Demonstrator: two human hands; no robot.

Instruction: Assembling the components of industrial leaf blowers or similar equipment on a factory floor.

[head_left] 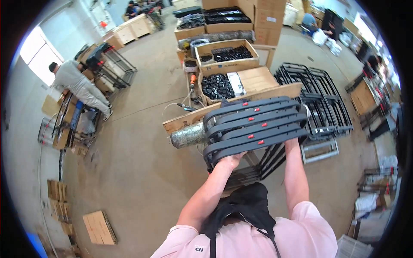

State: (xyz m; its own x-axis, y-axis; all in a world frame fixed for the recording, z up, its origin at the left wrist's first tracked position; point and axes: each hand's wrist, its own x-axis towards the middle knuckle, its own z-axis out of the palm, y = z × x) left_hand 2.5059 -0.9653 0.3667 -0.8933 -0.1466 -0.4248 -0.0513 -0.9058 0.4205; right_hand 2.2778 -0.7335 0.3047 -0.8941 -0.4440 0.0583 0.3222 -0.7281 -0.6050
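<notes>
Several black frames [258, 134] we found over the near edge of the wooden board [183, 122], left hand [233, 160] and right hand [292, 143] supporting them, finger closure undeterminable, a handling step we judged to call next for level two-handed control.

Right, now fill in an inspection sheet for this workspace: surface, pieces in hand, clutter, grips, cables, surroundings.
Surface: wooden board along the bench's near edge; boxes cover much behind it.
Pieces in hand: row of curved black frames with red inserts; what supports them underneath is unclear.
Clutter: open cardboard box of black parts, film-wrapped roll, orange power tool.
Grips: left hand at the frames' near edge, right hand under their right end; finger closure hidden.
Cables: thin pale cord looping left of the board.
Surroundings: stacked black metal frames at right, flattened cardboard on the floor, person in grey at left.
</notes>
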